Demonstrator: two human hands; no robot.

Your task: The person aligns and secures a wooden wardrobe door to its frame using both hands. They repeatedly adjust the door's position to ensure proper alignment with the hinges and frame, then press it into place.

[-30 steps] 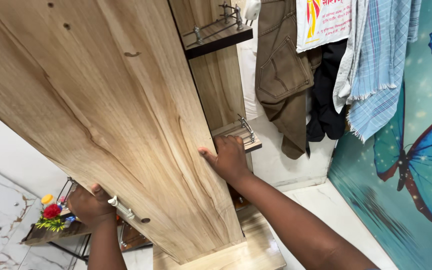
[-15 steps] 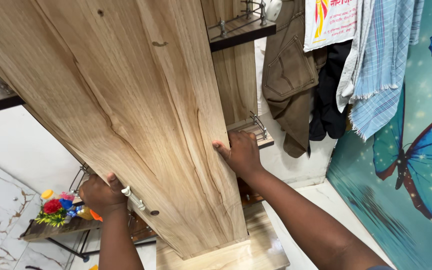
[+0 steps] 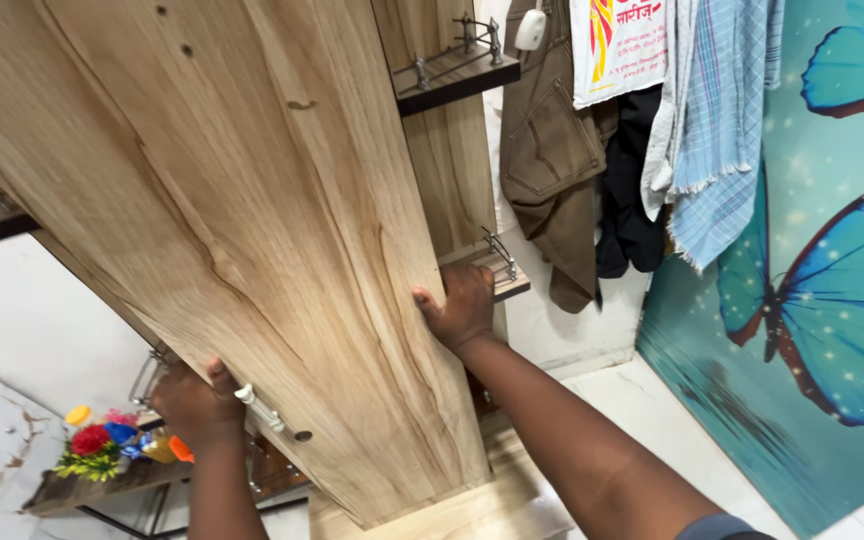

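A long wooden door panel (image 3: 252, 230) fills the frame's centre, its long axis slanting from upper left to lower centre. The left hand (image 3: 195, 405) curls round its lower-left edge beside the metal handle (image 3: 264, 410). The right hand (image 3: 462, 305) grips its right edge, fingers wrapped.

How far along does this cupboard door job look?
Done: the wooden door panel already carries a metal handle, and side shelves with rails are fixed. In hand: the left hand clasps the panel's edge at the handle, and the right hand clasps the opposite edge. Left: whether the panel is hinged on is hidden, so fixing may remain.
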